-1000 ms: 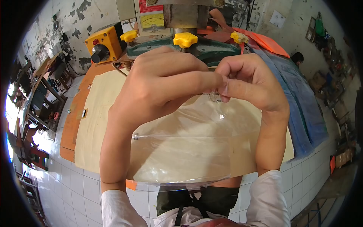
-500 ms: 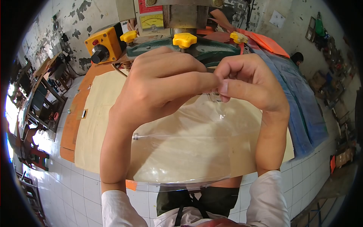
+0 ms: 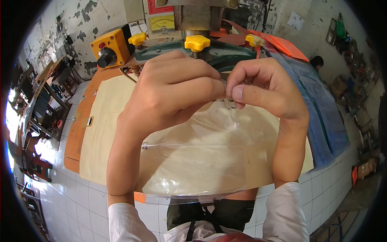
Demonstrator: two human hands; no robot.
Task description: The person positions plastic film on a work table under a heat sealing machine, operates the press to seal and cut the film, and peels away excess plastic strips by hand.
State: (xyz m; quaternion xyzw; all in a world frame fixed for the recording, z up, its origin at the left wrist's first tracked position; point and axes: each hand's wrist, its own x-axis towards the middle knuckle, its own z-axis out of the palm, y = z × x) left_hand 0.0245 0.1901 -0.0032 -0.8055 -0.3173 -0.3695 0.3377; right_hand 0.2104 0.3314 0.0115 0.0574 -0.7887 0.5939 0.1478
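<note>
A clear plastic sheet [image 3: 193, 161] lies over the cream covering [image 3: 100, 133] of the table, its near edge hanging past the front. Its gathered upper part rises to my fingers. My left hand [image 3: 177, 86] is closed on this plastic, knuckles up, with the fingertips mostly hidden. My right hand [image 3: 262, 88] pinches the plastic between thumb and curled fingers, just right of my left fingertips. Both hands are above the sheet, before the green metal part [image 3: 161, 51] of a machine.
Yellow star knobs [image 3: 197, 42] top the machine. A yellow control box [image 3: 109, 48] with a black dial stands at the back left. Blue material [image 3: 318, 109] and orange pieces [image 3: 286, 46] lie at the right. A person's head [image 3: 317, 61] shows behind.
My left fingers have drawn slightly left from my right thumb, opening a small gap. My right hand is almost still. Another person's arm behind the machine has left the view.
</note>
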